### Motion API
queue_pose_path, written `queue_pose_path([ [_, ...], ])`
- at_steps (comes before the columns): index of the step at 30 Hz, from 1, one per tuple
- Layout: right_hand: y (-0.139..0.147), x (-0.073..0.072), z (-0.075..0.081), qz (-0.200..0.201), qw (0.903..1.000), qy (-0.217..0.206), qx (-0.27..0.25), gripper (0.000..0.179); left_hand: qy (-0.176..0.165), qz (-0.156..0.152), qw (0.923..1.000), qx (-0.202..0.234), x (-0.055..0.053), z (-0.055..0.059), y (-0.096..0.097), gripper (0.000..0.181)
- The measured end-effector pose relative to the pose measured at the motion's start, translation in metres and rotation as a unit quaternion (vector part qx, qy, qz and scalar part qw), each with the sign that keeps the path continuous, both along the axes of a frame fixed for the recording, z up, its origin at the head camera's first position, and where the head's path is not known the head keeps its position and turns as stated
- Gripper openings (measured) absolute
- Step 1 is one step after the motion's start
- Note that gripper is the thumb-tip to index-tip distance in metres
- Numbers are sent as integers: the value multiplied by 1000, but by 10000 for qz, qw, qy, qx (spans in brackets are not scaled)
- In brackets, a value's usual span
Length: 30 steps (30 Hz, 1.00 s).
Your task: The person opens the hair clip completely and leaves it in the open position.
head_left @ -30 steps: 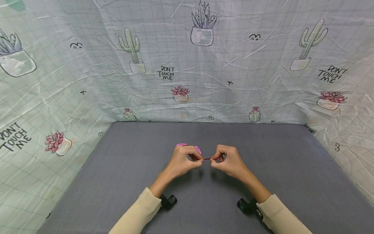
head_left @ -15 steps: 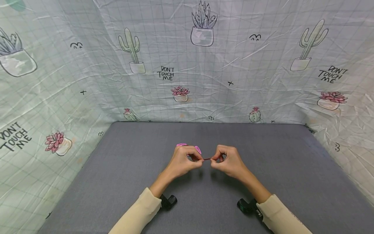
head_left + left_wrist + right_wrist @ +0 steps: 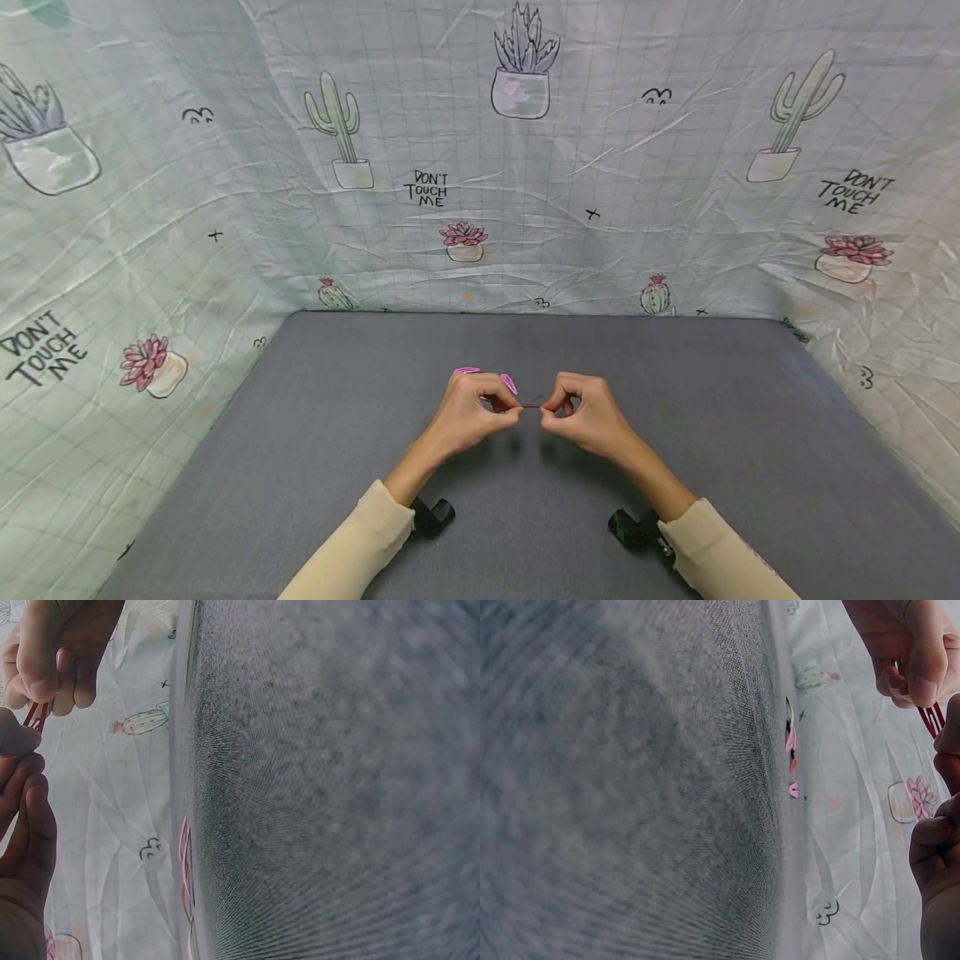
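Note:
A thin, dark red rubber band [image 3: 531,407] spans the short gap between my two hands, above the table. The left hand [image 3: 472,408] pinches one end between thumb and index finger. From the other side, the right hand [image 3: 588,412] pinches the opposite end the same way. Doubled red strands of the rubber band [image 3: 43,718] show between the fingertips in the left wrist view, with the right hand [image 3: 52,652] at the top. Several side-by-side strands of the rubber band [image 3: 928,718] appear in the right wrist view. Both ends are hidden by the fingers.
Behind the left hand, pink loops [image 3: 508,383] lie on the grey table [image 3: 675,367], partly covered by that hand. Beside the pink loop [image 3: 184,851] in the left wrist view are red and pale strands. A cactus-print cloth [image 3: 570,167] encloses the table's back and sides.
Both hands stay nearly still. A second thin strand of the rubber band now rises apart from the first near the right fingertips, where a single line showed before.

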State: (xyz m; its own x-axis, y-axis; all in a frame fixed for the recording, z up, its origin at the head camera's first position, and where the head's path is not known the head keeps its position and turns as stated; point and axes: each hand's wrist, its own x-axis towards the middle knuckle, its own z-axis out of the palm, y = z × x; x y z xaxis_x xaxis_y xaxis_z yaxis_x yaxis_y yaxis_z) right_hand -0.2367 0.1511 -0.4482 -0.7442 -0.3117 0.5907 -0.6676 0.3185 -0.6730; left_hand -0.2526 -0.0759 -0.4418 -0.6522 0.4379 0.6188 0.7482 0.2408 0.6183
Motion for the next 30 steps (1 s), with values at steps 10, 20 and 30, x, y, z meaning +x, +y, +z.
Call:
queue_pose_path([
  [10, -1, 6, 9, 68, 10000, -36, 56, 34, -93, 81, 9999, 18, 3, 0, 1, 17],
  [20, 8, -1, 4, 378, 9992, -51, 87, 33, -103, 178, 9998, 84, 5, 1, 2, 19],
  [30, 14, 0, 17, 156, 9997, -167, 132, 24, -294, 275, 9992, 60, 0, 5, 6, 14],
])
